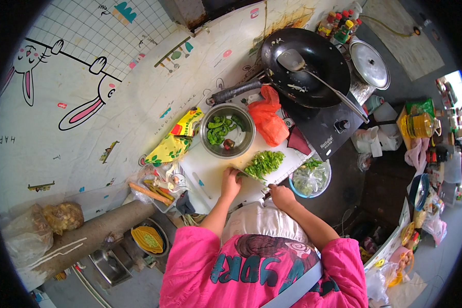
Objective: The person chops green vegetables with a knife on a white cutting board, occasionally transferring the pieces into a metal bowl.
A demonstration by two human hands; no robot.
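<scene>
My right hand (282, 196) grips a kitchen knife (250, 175), its blade lying across the white cutting board (195, 158). My left hand (231, 183) rests on the board by the blade's far end. Its fingers are curled over a small bit of green vegetable (239, 175), mostly hidden. Just beyond the blade lies a heap of chopped green vegetable (265, 164). A steel bowl (228, 131) at the board's far edge contains cut green peppers (217, 130) and a small dark reddish piece. A small knife (201, 184) lies on the board to the left.
A black wok (321, 82) with a metal spatula (291, 61) sits on an induction cooker (327, 133). Beside the bowl is a red plastic bag (268, 119). A basin of bagged greens (310, 180) stands right of the board; a container with carrots (151, 195) stands left.
</scene>
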